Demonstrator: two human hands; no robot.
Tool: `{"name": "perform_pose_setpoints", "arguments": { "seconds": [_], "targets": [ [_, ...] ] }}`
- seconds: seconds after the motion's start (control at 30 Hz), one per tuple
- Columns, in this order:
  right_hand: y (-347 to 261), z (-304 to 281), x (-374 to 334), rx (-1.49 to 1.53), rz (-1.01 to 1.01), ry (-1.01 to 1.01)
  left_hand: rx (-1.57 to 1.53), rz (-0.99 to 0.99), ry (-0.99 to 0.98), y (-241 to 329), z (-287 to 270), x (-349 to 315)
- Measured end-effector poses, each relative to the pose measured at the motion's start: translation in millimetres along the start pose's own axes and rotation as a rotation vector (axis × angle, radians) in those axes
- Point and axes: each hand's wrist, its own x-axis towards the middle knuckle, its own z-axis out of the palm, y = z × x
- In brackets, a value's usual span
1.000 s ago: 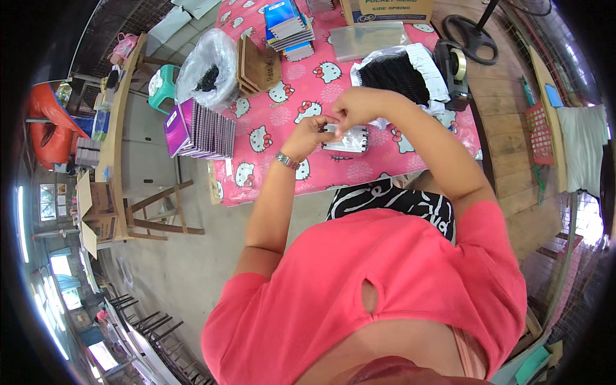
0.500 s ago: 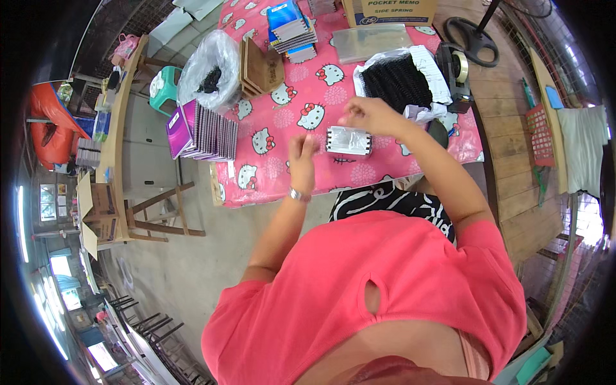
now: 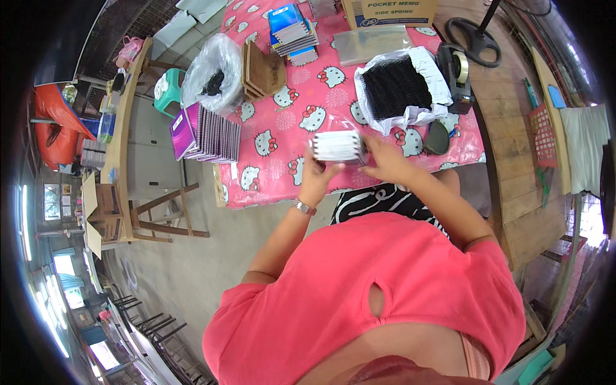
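Observation:
A small stack of pocket notebooks (image 3: pixel 337 146), white-paged with black bindings at its ends, is between my two hands near the table's front edge. Clear plastic (image 3: pixel 343 123) shows around its far side. My left hand (image 3: pixel 314 179) is closed on the stack's left end, the thumb along the near side. My right hand (image 3: pixel 387 160) grips the right end, fingers bent against it. Beyond my right hand, black binding coils (image 3: pixel 396 88) lie in a white paper-lined heap. A dark oval object (image 3: pixel 437 138) rests to the right.
Purple-covered notebooks (image 3: pixel 215 135) stand in a row at left, beside a clear bag (image 3: pixel 212 74) and brown boards (image 3: pixel 264 72). Blue notebooks (image 3: pixel 289 29), a clear plastic sheet (image 3: pixel 372 43) and a carton (image 3: pixel 390 14) are farther back. A tape dispenser (image 3: pixel 457 77) stands at right.
My hands were apart, with the stack between them on the table. Now both have closed on its ends, and it has shifted slightly left. My right hand has come down toward me.

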Motion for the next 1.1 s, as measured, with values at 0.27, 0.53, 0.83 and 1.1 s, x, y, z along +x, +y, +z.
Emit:
{"name": "perform_pose_setpoints", "arguments": {
  "seconds": [0.27,0.53,0.83,1.1],
  "targets": [
    [-49.8,-40.8,-0.8,-0.182,-0.037,0.404,0.429,0.022,0.121,25.8,28.5,15.4],
    [-16.3,-60.1,-23.4,0.213,-0.037,0.378,0.006,0.173,0.33,27.8,9.9,8.6],
    [-8.1,-9.2,-22.2,-0.094,-0.414,0.294,0.333,0.321,0.209,8.0,29.5,-14.2],
    [-8.3,-25.5,-14.7,-0.252,-0.384,0.227,1.188,0.603,-0.046,34.7,29.9,-3.5]
  ]
}}
